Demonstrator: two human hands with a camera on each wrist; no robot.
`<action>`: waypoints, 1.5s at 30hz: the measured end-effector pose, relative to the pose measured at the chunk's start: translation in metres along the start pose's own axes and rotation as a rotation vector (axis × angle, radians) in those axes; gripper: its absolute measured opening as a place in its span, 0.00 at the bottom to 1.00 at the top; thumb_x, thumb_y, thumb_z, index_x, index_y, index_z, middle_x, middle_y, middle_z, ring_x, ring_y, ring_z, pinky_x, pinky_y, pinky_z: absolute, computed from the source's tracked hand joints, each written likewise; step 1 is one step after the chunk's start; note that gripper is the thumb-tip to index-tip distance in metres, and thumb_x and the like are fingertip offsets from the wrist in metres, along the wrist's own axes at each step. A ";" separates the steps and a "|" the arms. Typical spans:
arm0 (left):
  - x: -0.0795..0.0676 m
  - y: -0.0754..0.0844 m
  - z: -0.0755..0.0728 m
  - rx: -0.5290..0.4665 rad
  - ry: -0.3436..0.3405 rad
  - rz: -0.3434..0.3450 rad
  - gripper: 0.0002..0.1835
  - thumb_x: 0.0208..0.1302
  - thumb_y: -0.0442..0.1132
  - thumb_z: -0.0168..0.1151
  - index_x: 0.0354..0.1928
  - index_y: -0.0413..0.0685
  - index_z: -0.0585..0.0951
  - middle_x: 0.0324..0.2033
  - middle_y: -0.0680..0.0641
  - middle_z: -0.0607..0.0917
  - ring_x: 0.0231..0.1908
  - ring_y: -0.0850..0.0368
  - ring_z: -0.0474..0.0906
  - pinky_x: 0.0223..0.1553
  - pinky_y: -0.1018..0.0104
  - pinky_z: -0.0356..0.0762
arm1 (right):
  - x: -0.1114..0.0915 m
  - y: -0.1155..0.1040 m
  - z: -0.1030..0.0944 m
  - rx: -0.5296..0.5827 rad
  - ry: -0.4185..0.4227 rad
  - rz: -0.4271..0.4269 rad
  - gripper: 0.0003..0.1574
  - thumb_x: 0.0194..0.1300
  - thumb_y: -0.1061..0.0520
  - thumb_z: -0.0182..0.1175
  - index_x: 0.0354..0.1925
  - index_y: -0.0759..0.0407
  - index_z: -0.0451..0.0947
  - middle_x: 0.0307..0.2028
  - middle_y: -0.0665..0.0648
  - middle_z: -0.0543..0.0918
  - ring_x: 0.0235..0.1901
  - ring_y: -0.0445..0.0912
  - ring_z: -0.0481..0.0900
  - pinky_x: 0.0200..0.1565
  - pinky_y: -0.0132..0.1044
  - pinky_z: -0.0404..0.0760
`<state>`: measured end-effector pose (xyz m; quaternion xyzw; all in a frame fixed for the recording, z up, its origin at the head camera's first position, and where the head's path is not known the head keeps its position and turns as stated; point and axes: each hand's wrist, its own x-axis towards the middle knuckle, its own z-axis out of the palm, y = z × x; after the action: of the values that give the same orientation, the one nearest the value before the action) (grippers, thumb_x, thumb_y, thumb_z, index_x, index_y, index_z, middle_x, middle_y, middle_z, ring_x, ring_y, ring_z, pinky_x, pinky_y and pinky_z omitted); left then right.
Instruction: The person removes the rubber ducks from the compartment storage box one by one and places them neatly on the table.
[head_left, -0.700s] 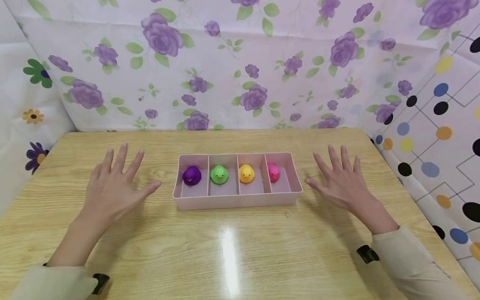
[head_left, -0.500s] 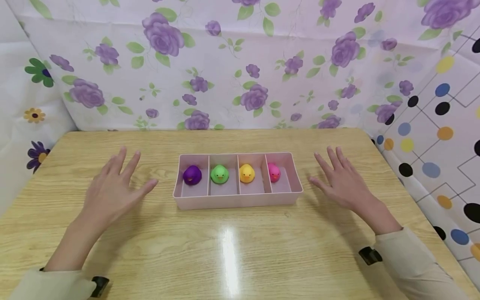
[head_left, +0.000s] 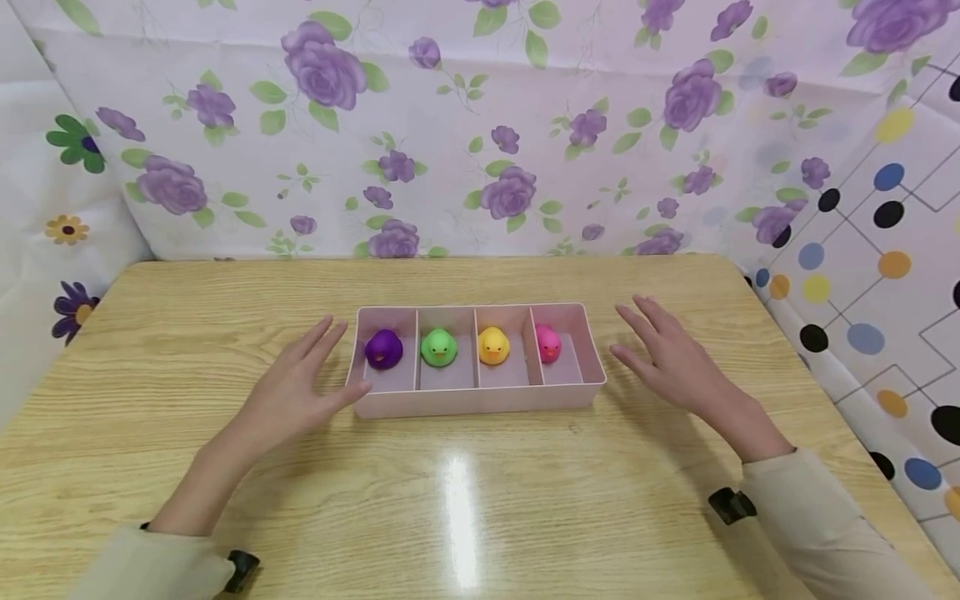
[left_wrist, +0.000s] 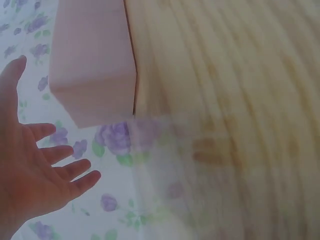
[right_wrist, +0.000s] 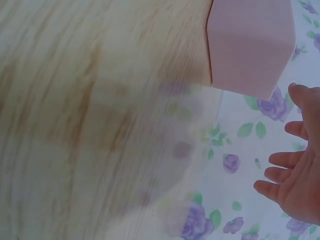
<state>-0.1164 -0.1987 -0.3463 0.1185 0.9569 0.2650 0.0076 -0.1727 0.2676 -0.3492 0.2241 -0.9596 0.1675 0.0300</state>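
A pink divided box (head_left: pixel 472 402) sits on the table with one small toy duck per compartment. From left to right these are a purple duck (head_left: pixel 384 349), a green duck (head_left: pixel 438 347), a yellow duck (head_left: pixel 493 346) and a pink duck (head_left: pixel 548 343). My left hand (head_left: pixel 288 396) hovers by the box's left end, its thumb tip overlapping the front left corner in the head view; the left wrist view shows a gap between hand and box (left_wrist: pixel 92 55). Beyond the right end, my right hand (head_left: pixel 678 367) is held apart from the box, fingers extended. Neither hand holds anything.
The wooden table (head_left: pixel 360 500) carries the box near its middle. A purple-flowered cloth (head_left: pixel 450 125) hangs behind the far edge. Patterned cloths hang at both sides, with coloured dots on the right one (head_left: pixel 862 333) and flowers on the left one (head_left: pixel 45 275).
My left hand has moved right, up to the left end of the box. My right hand has shifted slightly, its fingers closer together. Box and ducks stay put.
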 end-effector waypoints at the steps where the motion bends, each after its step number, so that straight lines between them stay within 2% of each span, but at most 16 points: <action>1: 0.001 0.001 0.001 -0.022 -0.006 -0.003 0.49 0.62 0.64 0.58 0.76 0.46 0.51 0.74 0.38 0.50 0.68 0.28 0.49 0.59 0.27 0.51 | 0.001 -0.001 0.000 0.006 0.000 -0.002 0.41 0.73 0.43 0.52 0.73 0.63 0.56 0.71 0.71 0.52 0.69 0.66 0.50 0.59 0.68 0.60; 6: 0.005 0.005 0.004 -0.132 -0.024 -0.016 0.52 0.62 0.62 0.60 0.77 0.50 0.43 0.73 0.36 0.49 0.69 0.31 0.47 0.61 0.29 0.49 | 0.003 -0.004 -0.002 0.039 0.015 -0.024 0.40 0.73 0.45 0.53 0.72 0.64 0.57 0.70 0.71 0.56 0.67 0.68 0.55 0.59 0.66 0.60; 11: 0.009 0.008 0.008 -0.230 -0.034 -0.039 0.55 0.61 0.60 0.62 0.77 0.48 0.41 0.73 0.33 0.49 0.67 0.31 0.55 0.59 0.33 0.58 | 0.007 -0.010 -0.004 0.080 0.055 -0.065 0.36 0.72 0.50 0.56 0.70 0.66 0.61 0.67 0.71 0.62 0.65 0.67 0.59 0.60 0.65 0.60; 16: 0.012 0.009 0.014 -0.313 -0.032 -0.048 0.56 0.60 0.57 0.66 0.77 0.46 0.41 0.73 0.34 0.49 0.66 0.32 0.58 0.58 0.39 0.65 | 0.012 -0.015 -0.004 0.167 0.071 -0.065 0.32 0.71 0.54 0.57 0.67 0.66 0.65 0.63 0.69 0.69 0.62 0.63 0.66 0.58 0.61 0.67; 21: 0.016 0.011 0.018 -0.377 -0.053 -0.063 0.58 0.58 0.54 0.68 0.76 0.43 0.39 0.72 0.32 0.50 0.66 0.31 0.56 0.59 0.36 0.62 | 0.015 -0.019 -0.006 0.306 0.055 0.010 0.30 0.71 0.54 0.58 0.66 0.65 0.68 0.61 0.66 0.73 0.59 0.61 0.71 0.52 0.59 0.74; 24: 0.019 0.010 0.021 -0.385 -0.059 -0.072 0.59 0.57 0.53 0.70 0.76 0.41 0.39 0.72 0.31 0.50 0.66 0.30 0.55 0.59 0.34 0.60 | 0.019 -0.022 -0.006 0.348 0.053 0.030 0.28 0.70 0.54 0.58 0.64 0.65 0.71 0.60 0.65 0.75 0.58 0.61 0.72 0.52 0.58 0.75; 30: 0.023 0.008 0.027 -0.403 -0.071 -0.063 0.61 0.55 0.54 0.71 0.76 0.40 0.39 0.72 0.33 0.49 0.68 0.30 0.51 0.62 0.34 0.54 | 0.026 -0.028 -0.006 0.369 0.046 0.043 0.25 0.67 0.57 0.62 0.60 0.64 0.75 0.57 0.63 0.78 0.56 0.60 0.75 0.55 0.56 0.73; 36: 0.023 0.008 0.028 -0.434 -0.092 -0.053 0.62 0.55 0.51 0.72 0.75 0.38 0.37 0.73 0.33 0.45 0.70 0.33 0.43 0.66 0.37 0.46 | 0.032 -0.032 -0.003 0.381 0.031 0.005 0.23 0.65 0.61 0.63 0.58 0.67 0.77 0.55 0.63 0.80 0.53 0.57 0.78 0.55 0.52 0.74; 45: 0.025 0.007 0.028 -0.471 -0.104 -0.074 0.63 0.54 0.51 0.72 0.76 0.41 0.36 0.73 0.34 0.45 0.70 0.33 0.45 0.65 0.36 0.47 | 0.045 -0.038 -0.001 0.376 -0.020 -0.028 0.22 0.64 0.60 0.64 0.55 0.65 0.79 0.52 0.62 0.82 0.51 0.55 0.79 0.53 0.54 0.76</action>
<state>-0.1369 -0.1727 -0.3654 0.0916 0.8707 0.4739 0.0942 -0.1967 0.2163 -0.3308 0.2409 -0.9083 0.3413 -0.0199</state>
